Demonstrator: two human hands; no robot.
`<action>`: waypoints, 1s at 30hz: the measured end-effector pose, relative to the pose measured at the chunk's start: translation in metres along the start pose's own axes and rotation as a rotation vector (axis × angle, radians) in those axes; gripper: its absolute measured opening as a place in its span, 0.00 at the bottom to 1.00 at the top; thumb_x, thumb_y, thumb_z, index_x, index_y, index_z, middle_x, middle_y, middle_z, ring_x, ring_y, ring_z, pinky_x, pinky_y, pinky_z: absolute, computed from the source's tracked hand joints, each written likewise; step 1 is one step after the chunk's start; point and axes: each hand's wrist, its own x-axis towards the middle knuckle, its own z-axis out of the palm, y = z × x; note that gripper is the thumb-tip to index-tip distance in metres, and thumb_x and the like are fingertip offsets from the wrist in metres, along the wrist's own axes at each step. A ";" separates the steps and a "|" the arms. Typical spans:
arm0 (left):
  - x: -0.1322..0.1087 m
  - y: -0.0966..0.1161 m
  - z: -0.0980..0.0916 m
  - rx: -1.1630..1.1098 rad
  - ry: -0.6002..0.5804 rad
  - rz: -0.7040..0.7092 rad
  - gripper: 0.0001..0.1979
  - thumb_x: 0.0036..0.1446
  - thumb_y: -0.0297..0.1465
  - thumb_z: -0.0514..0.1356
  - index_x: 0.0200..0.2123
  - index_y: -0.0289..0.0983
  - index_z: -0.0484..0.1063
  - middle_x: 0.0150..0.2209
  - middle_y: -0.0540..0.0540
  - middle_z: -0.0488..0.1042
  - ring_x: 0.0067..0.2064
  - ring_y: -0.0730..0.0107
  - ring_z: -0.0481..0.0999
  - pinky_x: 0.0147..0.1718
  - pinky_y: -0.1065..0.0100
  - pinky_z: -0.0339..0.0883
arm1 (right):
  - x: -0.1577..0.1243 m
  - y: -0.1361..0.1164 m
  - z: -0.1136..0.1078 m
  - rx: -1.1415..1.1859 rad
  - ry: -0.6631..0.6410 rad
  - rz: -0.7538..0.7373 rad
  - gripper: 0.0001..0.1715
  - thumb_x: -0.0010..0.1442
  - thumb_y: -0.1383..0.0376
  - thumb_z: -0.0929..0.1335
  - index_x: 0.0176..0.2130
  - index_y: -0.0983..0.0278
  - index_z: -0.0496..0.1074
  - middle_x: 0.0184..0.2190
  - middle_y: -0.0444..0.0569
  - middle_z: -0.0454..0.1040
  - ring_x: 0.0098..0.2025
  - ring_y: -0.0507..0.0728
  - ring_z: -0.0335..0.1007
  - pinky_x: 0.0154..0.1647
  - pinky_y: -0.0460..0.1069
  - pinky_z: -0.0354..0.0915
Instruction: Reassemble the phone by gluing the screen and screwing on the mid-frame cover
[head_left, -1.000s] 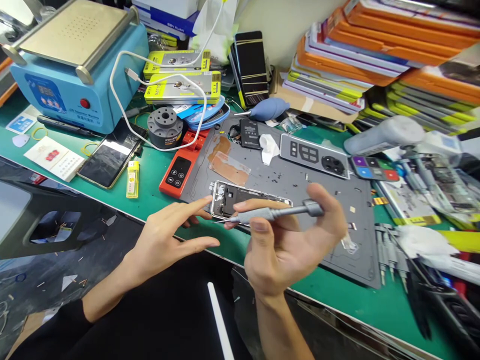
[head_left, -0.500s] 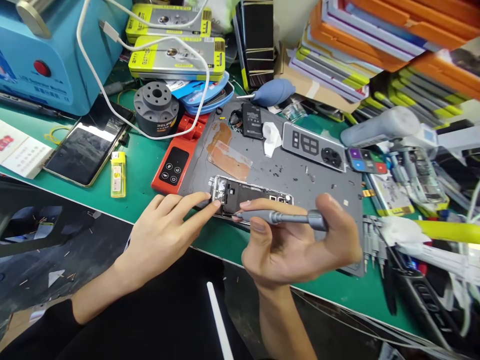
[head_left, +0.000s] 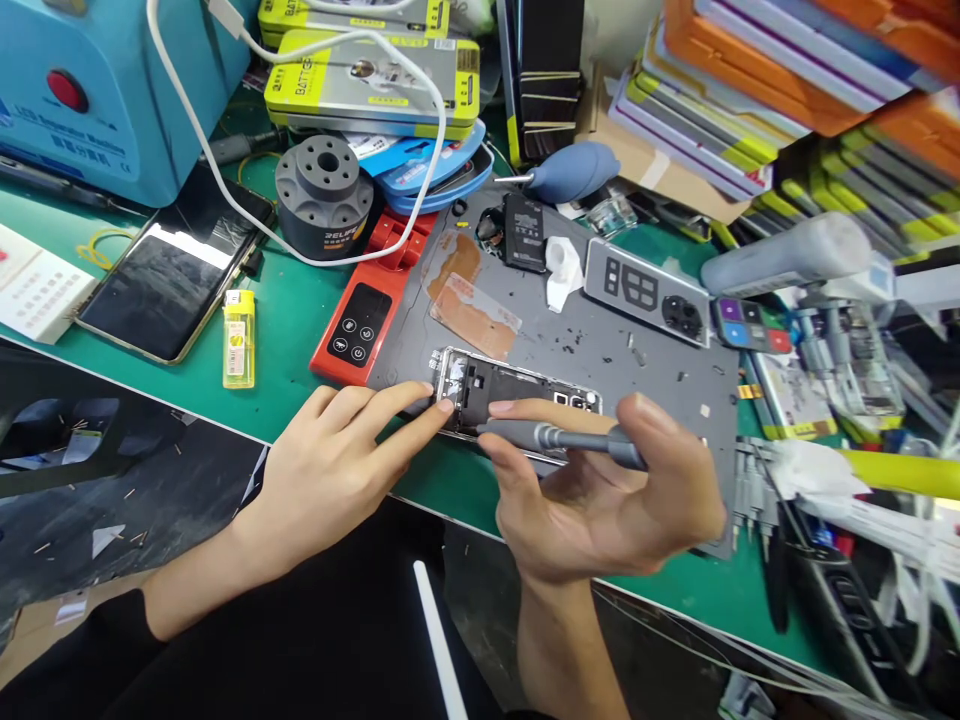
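Observation:
An opened phone (head_left: 510, 388) lies on a grey mat (head_left: 555, 330), its inner parts exposed. My left hand (head_left: 337, 470) rests its fingertips on the phone's left end, fingers spread. In my right hand (head_left: 600, 490) is a grey screwdriver (head_left: 555, 436), held between the fingers and thumb and slanting over the phone's lower edge. The tool's tip is too small to make out. A silver back cover with a camera cutout (head_left: 645, 290) lies behind the phone, on the mat.
A red device with touch buttons (head_left: 360, 325) adjoins the mat. Further left are a yellow lighter (head_left: 239, 340), a dark phone (head_left: 172, 275) and a round black holder (head_left: 324, 195) beneath a white cable (head_left: 307, 258). Screwdrivers (head_left: 754, 490) stand at the right.
The view has shifted slightly, so the bench items appear moved. My right thumb has shifted along the screwdriver's near side; both hands stay at the phone.

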 end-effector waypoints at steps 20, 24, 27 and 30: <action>-0.002 0.001 0.006 0.023 0.068 -0.004 0.19 0.76 0.23 0.63 0.66 0.40 0.78 0.62 0.49 0.86 0.48 0.61 0.81 0.43 0.57 0.72 | 0.007 -0.005 -0.009 -0.145 0.088 0.053 0.25 0.76 0.60 0.75 0.69 0.47 0.80 0.44 0.47 0.84 0.39 0.58 0.84 0.37 0.54 0.78; -0.005 0.001 0.010 -0.075 0.227 -0.049 0.16 0.73 0.18 0.63 0.61 0.32 0.78 0.55 0.43 0.88 0.48 0.63 0.83 0.48 0.60 0.78 | 0.008 -0.004 -0.007 -0.171 0.107 0.016 0.24 0.77 0.60 0.74 0.69 0.47 0.81 0.42 0.46 0.84 0.38 0.57 0.83 0.38 0.54 0.78; -0.006 0.001 0.010 -0.165 0.313 -0.120 0.15 0.71 0.14 0.64 0.56 0.31 0.78 0.50 0.42 0.88 0.49 0.64 0.84 0.52 0.62 0.79 | 0.007 -0.003 -0.006 -0.169 0.124 0.072 0.25 0.78 0.61 0.72 0.69 0.45 0.80 0.41 0.46 0.83 0.36 0.58 0.83 0.36 0.55 0.78; -0.008 0.002 0.010 -0.217 0.360 -0.156 0.12 0.71 0.14 0.64 0.53 0.32 0.77 0.47 0.42 0.87 0.47 0.65 0.85 0.50 0.64 0.80 | 0.005 -0.001 -0.008 -0.175 0.151 0.020 0.22 0.77 0.58 0.74 0.67 0.47 0.82 0.40 0.47 0.82 0.35 0.57 0.81 0.32 0.53 0.77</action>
